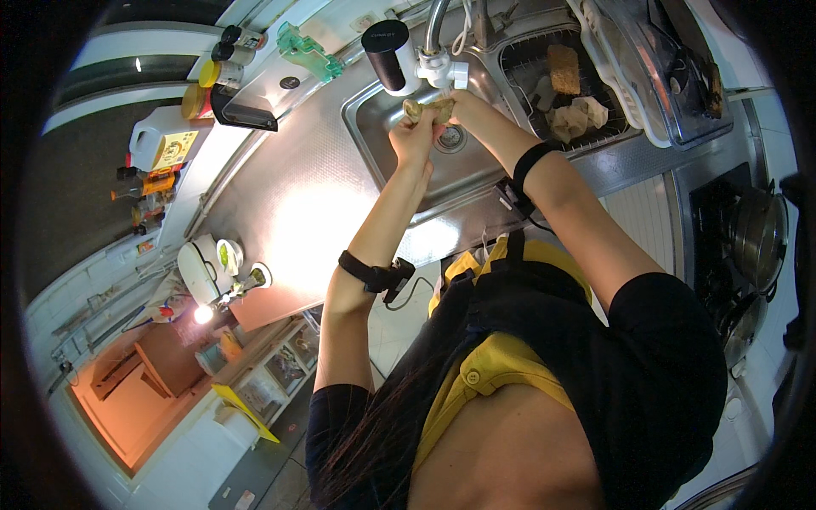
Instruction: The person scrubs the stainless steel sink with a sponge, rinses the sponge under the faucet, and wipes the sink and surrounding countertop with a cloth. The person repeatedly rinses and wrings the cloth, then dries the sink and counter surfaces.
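Presently, by the counter's [293, 161] left edge stands a white bowl [239, 255], and farther right, over the sink [372, 132], the left hand [412, 143] grips a yellowish lump [439, 109] (too small to identify). Beside it, the right hand [462, 105] touches the lump's right end, grip unclear, while beyond the sink's right edge lies a tan block [563, 70]

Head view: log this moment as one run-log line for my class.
left hand: holding yellowish-brown item | right hand: at item's right end | place: over steel sink | item kind: unclear
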Motion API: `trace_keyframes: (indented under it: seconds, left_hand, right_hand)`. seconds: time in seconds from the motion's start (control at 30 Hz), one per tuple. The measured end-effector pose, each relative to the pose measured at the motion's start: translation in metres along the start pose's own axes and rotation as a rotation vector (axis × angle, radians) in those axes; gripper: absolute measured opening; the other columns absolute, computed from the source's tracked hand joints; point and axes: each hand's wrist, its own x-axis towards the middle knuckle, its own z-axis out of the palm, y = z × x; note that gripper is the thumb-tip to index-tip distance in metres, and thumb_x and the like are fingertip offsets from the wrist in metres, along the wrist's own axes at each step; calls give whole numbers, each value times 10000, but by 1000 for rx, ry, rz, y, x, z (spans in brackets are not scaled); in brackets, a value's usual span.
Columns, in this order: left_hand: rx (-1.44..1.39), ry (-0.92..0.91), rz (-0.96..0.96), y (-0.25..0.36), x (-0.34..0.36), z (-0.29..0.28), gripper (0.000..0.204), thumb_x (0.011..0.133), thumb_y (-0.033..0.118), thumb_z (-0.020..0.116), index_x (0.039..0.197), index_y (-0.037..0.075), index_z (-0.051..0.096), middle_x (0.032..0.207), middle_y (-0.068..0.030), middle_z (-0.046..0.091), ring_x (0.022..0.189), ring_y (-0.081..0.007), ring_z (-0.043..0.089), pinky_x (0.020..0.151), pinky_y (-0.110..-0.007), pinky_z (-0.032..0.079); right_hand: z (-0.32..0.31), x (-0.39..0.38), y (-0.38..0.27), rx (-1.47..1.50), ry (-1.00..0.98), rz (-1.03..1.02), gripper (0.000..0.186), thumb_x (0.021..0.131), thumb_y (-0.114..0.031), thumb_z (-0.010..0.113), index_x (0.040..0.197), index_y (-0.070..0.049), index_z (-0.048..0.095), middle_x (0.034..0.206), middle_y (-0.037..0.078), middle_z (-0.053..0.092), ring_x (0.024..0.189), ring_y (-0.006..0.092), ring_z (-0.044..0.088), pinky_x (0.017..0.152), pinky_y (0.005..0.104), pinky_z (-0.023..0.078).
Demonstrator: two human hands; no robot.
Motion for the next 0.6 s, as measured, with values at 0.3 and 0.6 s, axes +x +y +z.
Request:
trace_keyframes:
  seconds: [0.3,0.6]
  left_hand:
    - [-30,-7,14,1,-1,1,142,833,92,698,901,-27,657,840,-90,685,666,-143,665,639,-246,589]
    - [-38,-3,20,7,-15,-2,121,843,69,693,869,-41,652,851,-92,675,685,-146,661,650,-249,586]
  right_hand:
    - [-4,5,2,22,6,-1,291,878,-85,602,1142,2,515,1125,191,568,1031,347,599,883,529,472]
    - [-3,24,-2,63,26,4,307,885,-94,597,1155,7,491,1153,202,556,1070,370,587,939,565,460]
